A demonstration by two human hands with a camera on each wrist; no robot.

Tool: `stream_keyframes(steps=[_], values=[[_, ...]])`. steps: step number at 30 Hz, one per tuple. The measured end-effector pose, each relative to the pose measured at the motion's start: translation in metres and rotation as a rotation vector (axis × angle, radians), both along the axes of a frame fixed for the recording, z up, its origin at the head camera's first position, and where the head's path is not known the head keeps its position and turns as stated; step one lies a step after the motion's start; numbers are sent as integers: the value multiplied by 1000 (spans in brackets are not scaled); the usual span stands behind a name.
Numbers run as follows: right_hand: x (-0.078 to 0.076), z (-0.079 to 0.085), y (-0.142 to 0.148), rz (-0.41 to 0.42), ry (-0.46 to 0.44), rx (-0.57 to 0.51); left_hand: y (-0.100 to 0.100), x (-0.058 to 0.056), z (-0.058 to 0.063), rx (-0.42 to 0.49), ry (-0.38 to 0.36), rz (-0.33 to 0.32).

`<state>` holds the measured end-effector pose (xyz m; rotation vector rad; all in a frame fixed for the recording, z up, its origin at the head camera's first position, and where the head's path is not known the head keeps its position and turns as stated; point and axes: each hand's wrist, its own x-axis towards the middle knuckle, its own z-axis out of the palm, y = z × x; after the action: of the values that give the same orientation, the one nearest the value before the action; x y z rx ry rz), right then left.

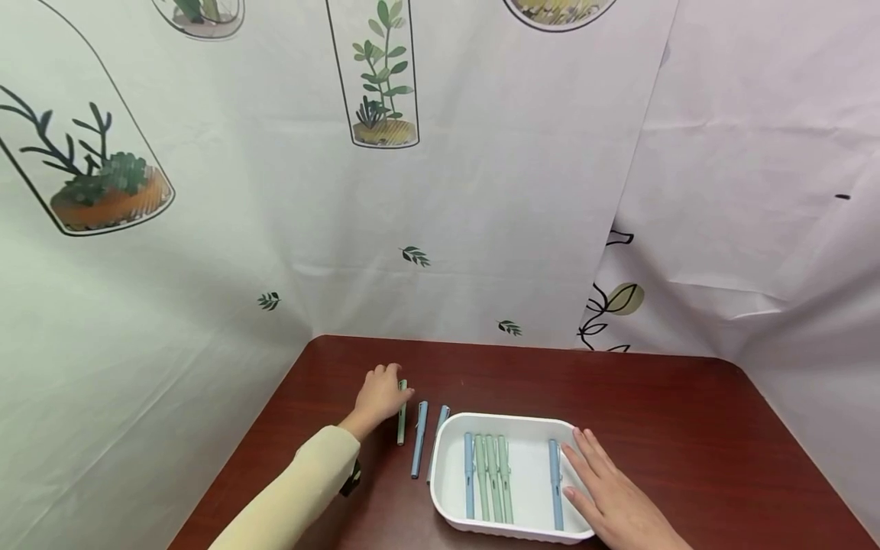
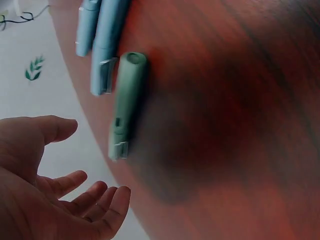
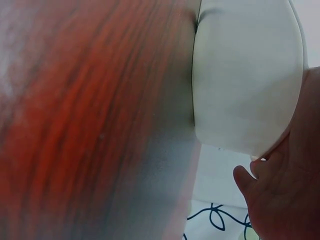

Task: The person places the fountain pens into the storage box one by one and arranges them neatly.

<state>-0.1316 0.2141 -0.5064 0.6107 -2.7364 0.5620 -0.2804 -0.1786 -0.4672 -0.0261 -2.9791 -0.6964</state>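
My left hand (image 1: 380,396) hovers beside a green pen (image 1: 401,429) on the table's left part. In the left wrist view its thumb and fingers are apart, with nothing between them, and the pen (image 2: 129,95) lies a short way off. Right of it lie two blue pens, one whole (image 1: 419,443) and one (image 1: 443,415) partly hidden by the white tray (image 1: 509,419). My right hand (image 1: 615,493) rests against the tray's right rim with extended fingers. Inside the tray are a blue pen (image 1: 469,473) beside several green pens (image 1: 491,477), and another blue pen (image 1: 555,481) near the right wall.
The dark red wooden table (image 1: 687,428) reaches back to a white cloth (image 1: 481,229) printed with plants, which also hangs along both sides. A dark band (image 1: 351,480) shows at the left wrist below the pale sleeve (image 1: 296,489).
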Motion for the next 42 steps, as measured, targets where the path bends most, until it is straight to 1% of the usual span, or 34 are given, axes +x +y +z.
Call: stream_keyframes(steps=[5, 8, 15, 22, 28, 30, 35, 40, 42], values=[[0, -2, -1, 15, 22, -1, -6, -2, -15, -6, -37, 37], [0, -2, -1, 19, 24, -5, -7, -3, -20, -8, -47, 53], [0, -1, -1, 12, 24, -14, -5, -4, -25, -7, -56, 58], [0, -2, -1, 11, 24, -14, -6, -8, -27, -23, -89, 58], [0, 0, -1, 0, -21, -28, -7, -9, -23, 1, -122, 69], [0, 0, 0, 9, -9, -31, -8, -8, -20, 16, -122, 75], [-1, 0, 2, 26, 38, -34, -11, -5, -10, 58, -114, 95], [0, 0, 1, 2, -11, -35, -9, -1, 2, 91, -117, 101], [0, 0, 1, -8, -14, -24, -7, 2, 7, 104, -114, 93]])
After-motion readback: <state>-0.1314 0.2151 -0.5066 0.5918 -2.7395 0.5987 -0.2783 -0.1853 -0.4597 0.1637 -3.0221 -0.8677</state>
